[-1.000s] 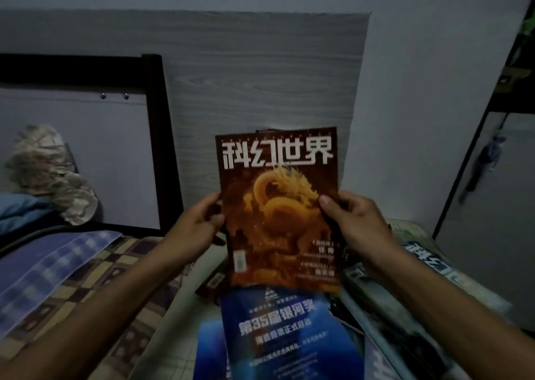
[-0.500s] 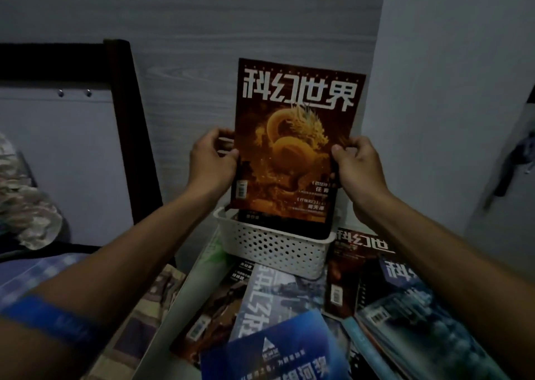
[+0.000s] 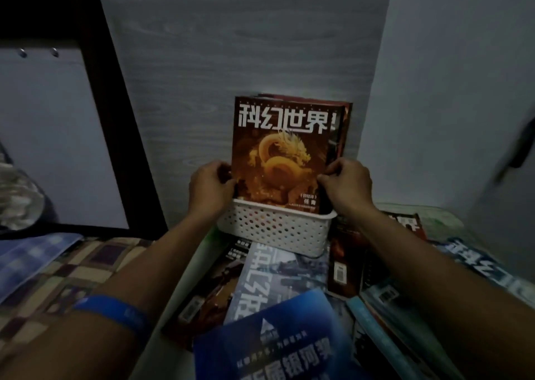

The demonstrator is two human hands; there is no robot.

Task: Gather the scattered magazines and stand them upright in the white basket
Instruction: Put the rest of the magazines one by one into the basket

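**Dragon-cover magazine standing in the white basket, held at both edges**

The wood-grain wall panel (image 3: 260,47) fills the background, with a dark bed frame (image 3: 115,105) to its left and a checkered bedspread (image 3: 86,264) below that. Scattered magazines (image 3: 376,278) cover the surface in the foreground: a blue magazine (image 3: 275,342) lies nearest the camera, a grey-white magazine (image 3: 269,281) lies just beyond it with its far end under the basket's front, and darker issues overlap to the right.

The white basket (image 3: 275,232), perforated with round holes, sits against the wall panel. The dragon-cover magazine (image 3: 282,151) stands upright inside it, its lower edge hidden below the rim and its cover facing the camera. At least one more magazine (image 3: 346,125) stands directly behind it, visible only as a red edge at the right.

The left hand (image 3: 210,188) is clamped on the left edge of the dragon-cover magazine just above the rim; the right hand (image 3: 347,186) pinches the right edge at the same height. A blue wristband (image 3: 113,313) circles the left forearm.
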